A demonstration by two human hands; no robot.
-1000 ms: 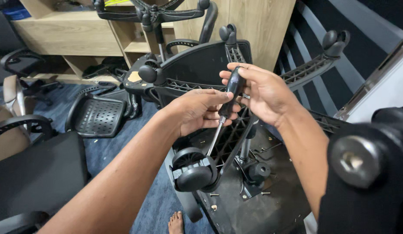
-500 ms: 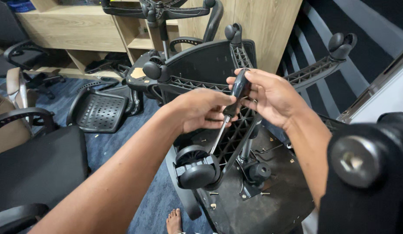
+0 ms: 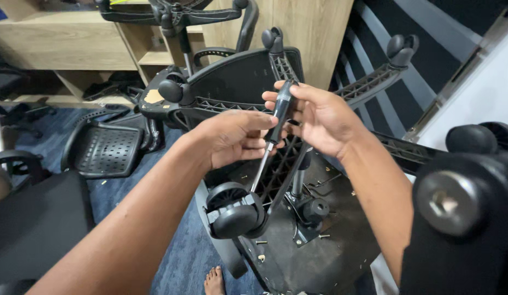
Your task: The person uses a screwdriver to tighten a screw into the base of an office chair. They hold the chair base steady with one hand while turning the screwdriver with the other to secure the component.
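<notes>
Both our hands, left [image 3: 235, 139] and right [image 3: 319, 117], grasp the screwdriver [image 3: 275, 123]; below them, its tip meets the caster [image 3: 232, 210], with loose screws [image 3: 260, 242] lying beside it.

Counted in view: two hands, left [image 3: 235, 139] and right [image 3: 319, 117]. One screwdriver [image 3: 273, 128]. One star base [image 3: 286, 164], upturned, four castors seen on it: near [image 3: 235, 210], left [image 3: 172, 91], top [image 3: 273, 38], right [image 3: 402, 46]. One perforated seat pan [image 3: 103, 150]. One bare foot [image 3: 214, 281]. Loose screws on the underside, at least three [image 3: 261, 242].
</notes>
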